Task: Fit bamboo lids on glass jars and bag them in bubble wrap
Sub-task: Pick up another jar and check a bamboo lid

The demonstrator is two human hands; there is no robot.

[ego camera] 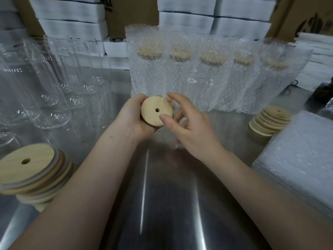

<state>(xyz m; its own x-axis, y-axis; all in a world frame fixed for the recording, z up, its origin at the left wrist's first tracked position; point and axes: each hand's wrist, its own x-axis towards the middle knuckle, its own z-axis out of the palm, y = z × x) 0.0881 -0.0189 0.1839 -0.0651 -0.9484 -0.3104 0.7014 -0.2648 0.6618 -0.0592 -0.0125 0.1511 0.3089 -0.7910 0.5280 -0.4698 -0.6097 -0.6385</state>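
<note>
Bamboo lid [155, 112] held above the worktop [171, 195]
Left hand [131, 116] fingers curl round it; right hand [194, 130] fingers spread loose, thumb resting on its face.

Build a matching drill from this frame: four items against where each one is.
Items:
1 bamboo lid
2 bare glass jars
3 bagged jars
4 flat bubble-wrap bags

Places:
A far row, centre to right
B stacked at the near right
C gripped in the left hand, with the thumb of the right hand on it
D grouped at the left

Pairs: 1-C, 2-D, 3-A, 4-B
</note>
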